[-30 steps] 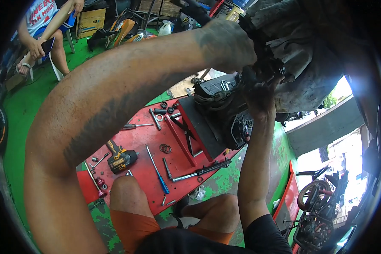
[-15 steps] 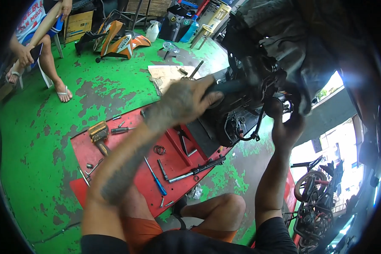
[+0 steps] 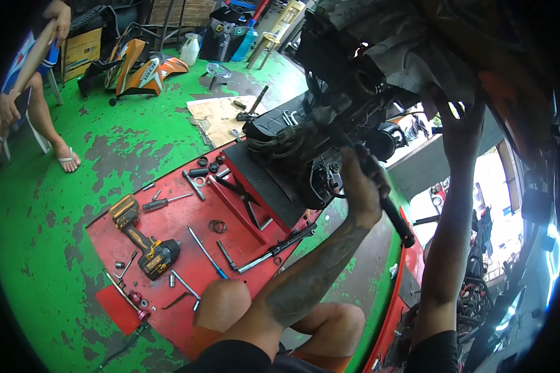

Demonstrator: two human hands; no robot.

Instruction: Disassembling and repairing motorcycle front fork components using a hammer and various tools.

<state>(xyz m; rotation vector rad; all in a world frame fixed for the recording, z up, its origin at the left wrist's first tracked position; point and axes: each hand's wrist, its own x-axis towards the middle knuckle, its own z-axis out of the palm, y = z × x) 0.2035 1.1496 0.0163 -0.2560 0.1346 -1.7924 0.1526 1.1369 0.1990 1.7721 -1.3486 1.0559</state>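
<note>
My left hand (image 3: 364, 189) is closed around the dark handle of a hammer (image 3: 395, 221). The hammer's head is up by the dark underside of a partly stripped motorcycle (image 3: 354, 81). My right hand (image 3: 463, 133) reaches up against the motorcycle's body at the right; its fingertips are lost in shadow, so what they touch is hidden. Beneath the motorcycle, a black block-like support (image 3: 274, 186) stands on a red platform (image 3: 186, 323). On the platform lie a yellow and black cordless impact wrench (image 3: 146, 239), a screwdriver (image 3: 168, 201) and a long ratchet-like tool (image 3: 277, 248).
Several sockets and rings lie by a red tray (image 3: 239, 208). Orange fairings (image 3: 143, 71), a white jug (image 3: 190, 50) and cardboard (image 3: 221, 118) are on the worn green floor. A seated person's foot (image 3: 67, 160) is at the left. Another motorcycle (image 3: 476, 298) stands at the lower right.
My left hand has swung right, bringing the hammer handle into plain view. My right hand has moved up and right along the motorcycle. The whole view has shifted.
</note>
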